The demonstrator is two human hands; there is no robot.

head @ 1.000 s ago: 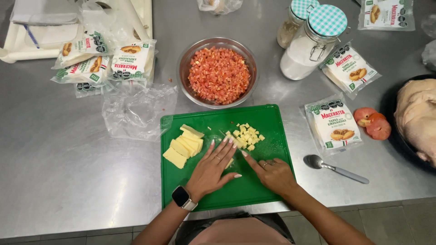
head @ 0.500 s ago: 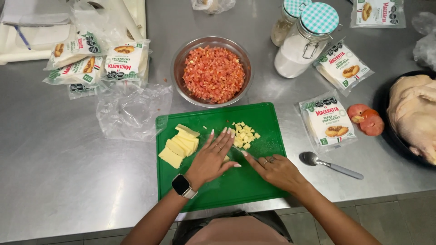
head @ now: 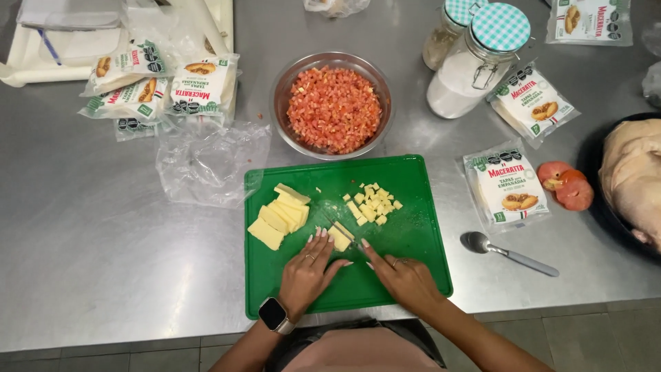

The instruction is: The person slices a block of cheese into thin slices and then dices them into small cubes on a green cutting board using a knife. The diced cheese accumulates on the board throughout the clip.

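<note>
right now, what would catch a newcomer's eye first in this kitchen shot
The green cutting board at the near table edge stands out, with the left hand steadying a piece of yellow cheese while the right hand works beside it. Just behind sits a metal bowl full of diced red tomato. Cheese slices and small cubes lie on the board.
</note>
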